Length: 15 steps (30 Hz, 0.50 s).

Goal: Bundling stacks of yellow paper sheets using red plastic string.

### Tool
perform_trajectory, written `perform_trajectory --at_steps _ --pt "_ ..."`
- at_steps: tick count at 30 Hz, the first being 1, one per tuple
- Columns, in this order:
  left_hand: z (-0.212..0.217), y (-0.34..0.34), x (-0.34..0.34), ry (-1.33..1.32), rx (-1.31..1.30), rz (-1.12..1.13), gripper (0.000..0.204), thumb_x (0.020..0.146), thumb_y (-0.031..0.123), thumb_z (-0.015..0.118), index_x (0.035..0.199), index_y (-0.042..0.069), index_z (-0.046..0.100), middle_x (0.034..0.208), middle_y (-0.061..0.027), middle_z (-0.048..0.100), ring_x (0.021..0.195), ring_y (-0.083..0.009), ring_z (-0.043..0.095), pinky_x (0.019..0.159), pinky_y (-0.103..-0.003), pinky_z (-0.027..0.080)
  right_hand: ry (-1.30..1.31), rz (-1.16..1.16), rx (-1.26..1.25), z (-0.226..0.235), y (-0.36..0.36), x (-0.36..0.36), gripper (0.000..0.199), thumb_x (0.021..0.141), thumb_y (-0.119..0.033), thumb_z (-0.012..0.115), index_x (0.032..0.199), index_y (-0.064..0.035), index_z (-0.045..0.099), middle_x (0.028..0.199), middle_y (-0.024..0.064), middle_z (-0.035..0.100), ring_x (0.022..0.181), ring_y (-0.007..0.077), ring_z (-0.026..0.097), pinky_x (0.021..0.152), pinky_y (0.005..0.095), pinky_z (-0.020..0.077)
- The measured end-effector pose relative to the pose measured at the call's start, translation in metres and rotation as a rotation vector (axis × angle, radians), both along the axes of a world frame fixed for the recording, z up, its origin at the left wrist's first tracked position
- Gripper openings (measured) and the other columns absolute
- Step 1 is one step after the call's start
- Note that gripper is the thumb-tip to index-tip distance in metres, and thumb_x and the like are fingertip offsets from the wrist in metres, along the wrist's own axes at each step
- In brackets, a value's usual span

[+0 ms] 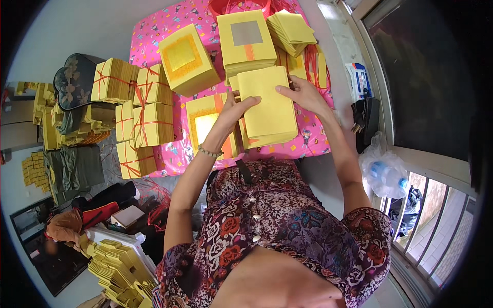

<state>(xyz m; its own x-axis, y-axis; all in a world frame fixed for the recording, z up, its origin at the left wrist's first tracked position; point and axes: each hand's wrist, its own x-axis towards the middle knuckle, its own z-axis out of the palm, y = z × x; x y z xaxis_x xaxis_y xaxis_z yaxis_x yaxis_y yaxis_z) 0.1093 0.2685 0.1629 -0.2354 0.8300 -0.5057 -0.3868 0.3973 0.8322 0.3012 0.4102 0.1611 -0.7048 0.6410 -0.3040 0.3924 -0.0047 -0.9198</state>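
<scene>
Along the near edge of a table under a slick pink printed cover (319, 123), the yellow paper sheets (267, 105) sit between the person's two hands, right over a stack with an orange mark on its front. The left hand (238, 107) is half closed at the left edge, thumb laid flat on top; the right hand (304, 95) is partly curled at the opposite edge, its thumb also pressing the upper face. Both have hold of the paper, though I cannot tell how far the fingers reach underneath. Gripping from opposite sides seems meant to keep the loose edges level. The paper looks matte and slightly coarse, cut into plain rectangles. Just left lies a gold-faced stack (208, 124), its foil catching the light; behind it stands a taller gold-square block (186, 59), and beside that a silver-square stack (247, 33), dull grey on top. Further left, tied bundles (154, 123) are piled up, crossed with thin red string, probably so the sheets won't slide. More red strands (311, 64) hang loose at the right, perhaps for easy reach, and a glossy red basin (239, 6) sits at the back.
</scene>
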Motion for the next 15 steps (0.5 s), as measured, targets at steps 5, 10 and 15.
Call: perform_trajectory --at_steps 5,10,15 --pt "0.005 0.0 0.004 0.062 0.028 0.001 0.087 0.078 0.026 0.078 0.136 -0.012 0.025 0.131 -0.0216 0.046 0.121 -0.0258 0.05 0.101 -0.034 0.043 -0.114 -0.057 0.378 0.007 -0.008 -0.001 0.065 0.086 -0.041 0.069 0.135 -0.0009 0.05 0.119 0.0191 0.064 0.112 0.0207 0.061 0.092 0.0312 0.0473" --pt "-0.006 0.002 -0.003 0.214 0.003 -0.083 0.08 0.08 0.034 0.076 0.133 -0.011 0.035 0.125 -0.0205 0.052 0.12 -0.0258 0.05 0.1 -0.034 0.043 0.3 -0.136 -0.102 -0.016 -0.016 -0.01 0.062 0.094 -0.023 0.063 0.143 0.0021 0.036 0.128 0.013 0.056 0.116 0.0165 0.054 0.097 0.0312 0.0454" --pt "0.003 0.004 -0.013 0.914 -0.231 -0.442 0.09 0.078 0.056 0.07 0.129 -0.012 0.04 0.113 -0.0214 0.053 0.109 -0.0253 0.052 0.089 -0.037 0.046 0.24 -0.124 -0.177 -0.002 -0.021 -0.007 0.069 0.093 -0.022 0.064 0.147 0.0016 0.027 0.136 0.0144 0.05 0.121 0.0206 0.052 0.101 0.0332 0.0428"
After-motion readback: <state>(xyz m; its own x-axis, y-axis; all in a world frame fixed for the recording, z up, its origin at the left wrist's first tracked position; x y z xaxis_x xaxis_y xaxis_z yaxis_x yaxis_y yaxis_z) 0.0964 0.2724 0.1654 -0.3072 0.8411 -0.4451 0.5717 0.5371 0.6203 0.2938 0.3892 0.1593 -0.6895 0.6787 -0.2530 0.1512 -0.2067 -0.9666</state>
